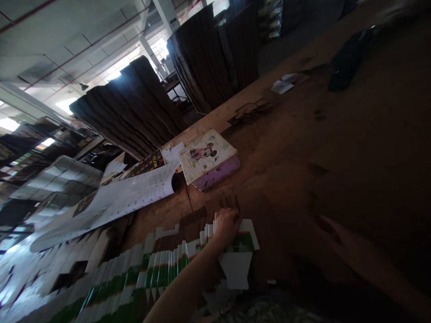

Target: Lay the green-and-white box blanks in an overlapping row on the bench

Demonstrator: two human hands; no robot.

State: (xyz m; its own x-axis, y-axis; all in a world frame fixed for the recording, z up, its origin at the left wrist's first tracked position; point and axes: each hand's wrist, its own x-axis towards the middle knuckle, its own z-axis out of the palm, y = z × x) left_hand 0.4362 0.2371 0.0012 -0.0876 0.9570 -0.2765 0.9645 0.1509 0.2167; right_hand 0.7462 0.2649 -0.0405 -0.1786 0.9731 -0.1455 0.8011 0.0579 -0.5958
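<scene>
A long row of flattened green-and-white cartons (163, 264) with a thin orange stripe stands on edge along the left part of the table. At the row's right end, my left hand (226, 229) has its fingers curled over the top of the end carton (245, 242). That carton's white flaps stick out to the right and below the hand. My right hand (335, 235) is off to the right above the dark tabletop, dim and blurred. Its fingers reach out toward the left, and nothing shows in them.
A box with a cartoon mouse (208, 157) sits beyond my left hand on the wooden table (269, 148). Left of it lies a curled printed sheet (134, 193). A small white cardboard piece (283, 84) and a dark object (346, 67) lie farther back. Tall dark stacks (128, 107) stand behind.
</scene>
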